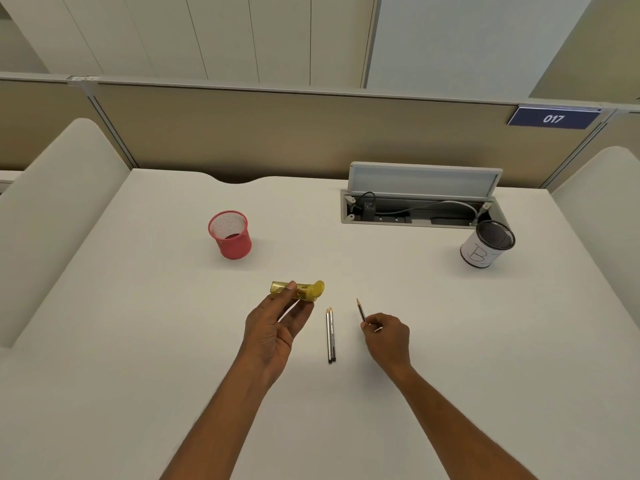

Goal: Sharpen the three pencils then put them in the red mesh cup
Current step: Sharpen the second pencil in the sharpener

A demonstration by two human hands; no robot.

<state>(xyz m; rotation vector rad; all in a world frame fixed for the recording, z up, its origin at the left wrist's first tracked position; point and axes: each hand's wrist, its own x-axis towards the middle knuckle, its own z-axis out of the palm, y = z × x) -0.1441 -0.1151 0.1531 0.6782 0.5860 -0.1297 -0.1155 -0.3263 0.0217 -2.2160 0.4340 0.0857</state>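
Observation:
My left hand (273,327) holds a yellow translucent sharpener (300,291) between thumb and fingers, a little above the white desk (138,341). My right hand (388,336) pinches one dark pencil (361,310), its pointed tip aimed up and to the far left. Two more pencils (330,336) lie side by side on the desk between my hands, tips pointing away from me. The red mesh cup (231,234) stands upright and empty at the far left of the desk, well apart from both hands.
A black mesh cup (486,244) wrapped in white paper stands at the far right. Behind it an open cable box (415,209) with plugs and wires is sunk into the desk. Beige partitions close the back and both sides.

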